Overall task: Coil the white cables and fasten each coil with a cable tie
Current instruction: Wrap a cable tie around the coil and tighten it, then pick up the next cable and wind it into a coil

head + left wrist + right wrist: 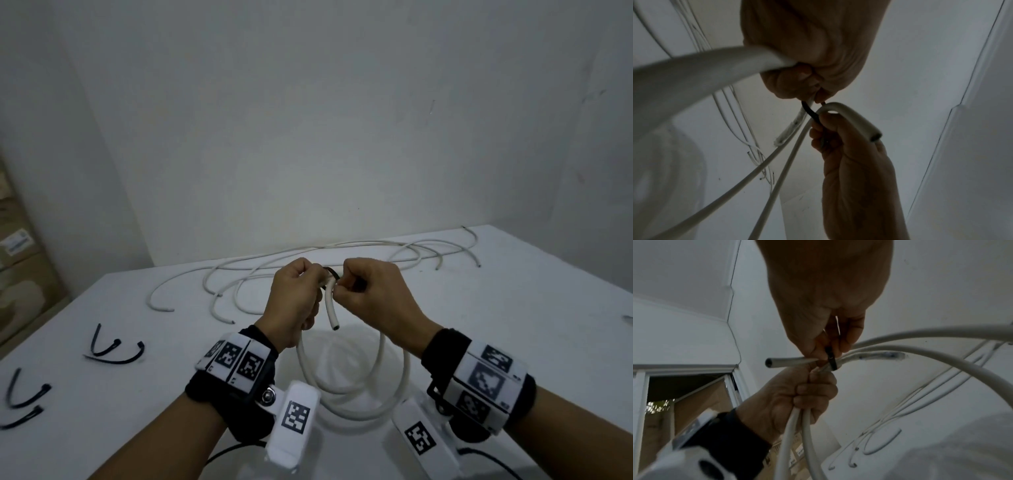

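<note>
A coil of white cable [359,394] hangs above the white table [479,325]. My left hand [298,294] grips the bunched strands at the top of the coil. One cut end [333,318] sticks down between my hands. A black cable tie [331,273] loops round the strands there. My right hand [366,291] pinches the tie. In the right wrist view the cable tie [832,363] wraps the strands just above the left hand [797,394], with the right hand's fingertips [830,344] on it. The left wrist view shows the cable tie [810,112] between both hands.
Several loose white cables [308,260] sprawl across the back of the table near the wall. Spare black cable ties [113,346] lie on the table at the left, more of them [24,397] near the left edge. Cardboard boxes [20,257] stand beyond that edge.
</note>
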Action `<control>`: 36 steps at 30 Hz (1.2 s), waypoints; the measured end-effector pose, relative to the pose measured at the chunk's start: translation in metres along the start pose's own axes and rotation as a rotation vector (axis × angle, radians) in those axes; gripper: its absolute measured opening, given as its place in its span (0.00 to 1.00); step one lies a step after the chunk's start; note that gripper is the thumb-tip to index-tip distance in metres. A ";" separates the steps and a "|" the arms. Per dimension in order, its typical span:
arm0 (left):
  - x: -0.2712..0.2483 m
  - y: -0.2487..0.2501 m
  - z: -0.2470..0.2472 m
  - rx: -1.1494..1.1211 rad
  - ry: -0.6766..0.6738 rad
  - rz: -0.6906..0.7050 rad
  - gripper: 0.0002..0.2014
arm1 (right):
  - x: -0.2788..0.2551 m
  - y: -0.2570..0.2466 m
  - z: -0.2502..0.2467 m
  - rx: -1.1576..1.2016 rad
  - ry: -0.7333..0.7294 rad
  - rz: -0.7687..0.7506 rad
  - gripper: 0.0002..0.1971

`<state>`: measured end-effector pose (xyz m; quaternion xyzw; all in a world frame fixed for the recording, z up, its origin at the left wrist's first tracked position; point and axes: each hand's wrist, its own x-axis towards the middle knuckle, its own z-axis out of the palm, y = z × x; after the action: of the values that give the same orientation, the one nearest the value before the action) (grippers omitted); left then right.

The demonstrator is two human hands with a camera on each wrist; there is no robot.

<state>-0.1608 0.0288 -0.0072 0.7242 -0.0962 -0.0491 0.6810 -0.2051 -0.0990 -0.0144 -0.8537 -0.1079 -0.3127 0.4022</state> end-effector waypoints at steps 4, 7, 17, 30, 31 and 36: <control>0.005 -0.012 -0.001 -0.003 0.028 -0.076 0.12 | -0.013 0.006 0.008 -0.043 0.035 -0.055 0.15; 0.016 -0.016 -0.013 -0.044 0.114 -0.133 0.23 | -0.033 0.008 0.014 -0.028 -0.027 -0.004 0.16; 0.027 -0.008 -0.048 -0.005 0.087 -0.101 0.23 | -0.028 0.032 -0.047 0.118 -0.085 0.327 0.13; 0.035 -0.014 -0.060 0.042 -0.038 -0.041 0.20 | -0.014 0.099 -0.089 -0.545 -0.648 0.693 0.06; 0.034 -0.013 -0.061 0.013 -0.038 -0.042 0.20 | -0.012 0.100 -0.090 -0.549 -0.643 0.709 0.07; 0.033 -0.011 -0.062 -0.127 -0.039 -0.040 0.21 | -0.007 0.099 -0.085 -0.772 -0.609 0.528 0.14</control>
<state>-0.1149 0.0835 -0.0115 0.6801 -0.0916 -0.0831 0.7226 -0.2054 -0.2272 -0.0398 -0.9889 0.1206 0.0428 0.0754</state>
